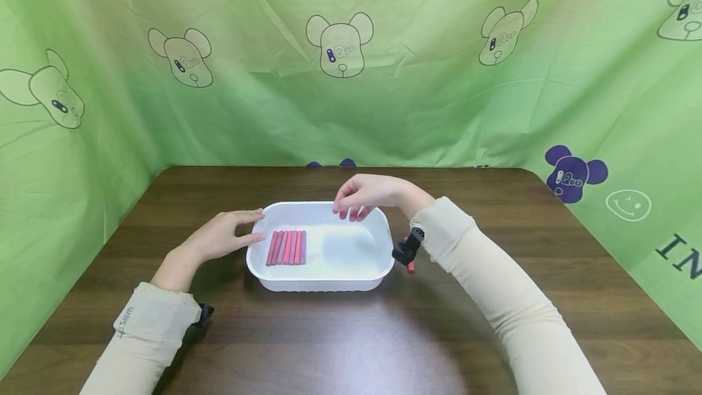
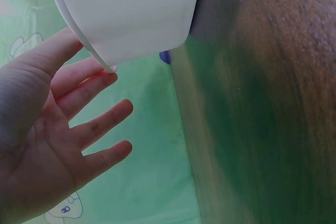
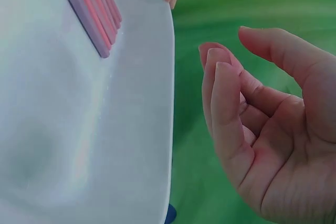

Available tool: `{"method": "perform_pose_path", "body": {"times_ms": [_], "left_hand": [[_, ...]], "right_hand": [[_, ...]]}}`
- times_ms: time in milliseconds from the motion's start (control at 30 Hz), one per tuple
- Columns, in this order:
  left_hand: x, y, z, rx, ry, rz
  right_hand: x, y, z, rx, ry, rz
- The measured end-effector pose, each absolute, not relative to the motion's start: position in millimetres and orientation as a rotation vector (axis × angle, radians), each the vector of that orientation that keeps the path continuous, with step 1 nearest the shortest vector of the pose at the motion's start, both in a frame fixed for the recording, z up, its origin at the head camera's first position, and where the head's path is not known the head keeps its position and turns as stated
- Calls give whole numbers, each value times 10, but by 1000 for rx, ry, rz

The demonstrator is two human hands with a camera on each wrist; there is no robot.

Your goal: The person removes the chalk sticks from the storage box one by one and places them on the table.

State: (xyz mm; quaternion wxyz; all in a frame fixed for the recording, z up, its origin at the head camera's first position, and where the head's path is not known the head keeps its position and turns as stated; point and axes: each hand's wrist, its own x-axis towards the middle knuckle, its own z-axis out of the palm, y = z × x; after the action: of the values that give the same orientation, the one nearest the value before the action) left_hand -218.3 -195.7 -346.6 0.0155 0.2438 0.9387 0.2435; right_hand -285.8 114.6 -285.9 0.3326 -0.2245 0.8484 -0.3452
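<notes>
A white plastic basin (image 1: 345, 252) with a rounded rim stands on the table. Several pink and mauve sticks (image 1: 289, 247) lie side by side on its floor, toward the left end. My left hand (image 1: 216, 236) is at the basin's left end, its fingers extended. In the left wrist view, the thumb and nearest fingertips of that hand (image 2: 52, 135) touch the rim (image 2: 97, 59), while the other fingers are spread in the air. Over the basin's far right edge, my right hand (image 1: 370, 192) hangs loosely bent; the right wrist view shows nothing between its thumb and fingertips.
Just right of the basin, a red stick (image 1: 411, 267) lies on the wooden table (image 1: 340, 340), partly hidden by the right wrist's black camera (image 1: 406, 251). A green printed curtain (image 1: 263, 114) hangs behind the table and along both sides.
</notes>
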Motion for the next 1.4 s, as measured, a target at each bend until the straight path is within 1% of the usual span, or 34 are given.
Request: {"method": "perform_pose_path", "body": {"times_ms": [800,1400], "left_hand": [[-2221,-1978,-3499,779,2924,750],[-2235,-1973,-3483,765,2921,751]], "right_hand": [[-3060,733,-3226,-566,2056,-952],[-3094,557,-3456,-544,2030,-809]]}}
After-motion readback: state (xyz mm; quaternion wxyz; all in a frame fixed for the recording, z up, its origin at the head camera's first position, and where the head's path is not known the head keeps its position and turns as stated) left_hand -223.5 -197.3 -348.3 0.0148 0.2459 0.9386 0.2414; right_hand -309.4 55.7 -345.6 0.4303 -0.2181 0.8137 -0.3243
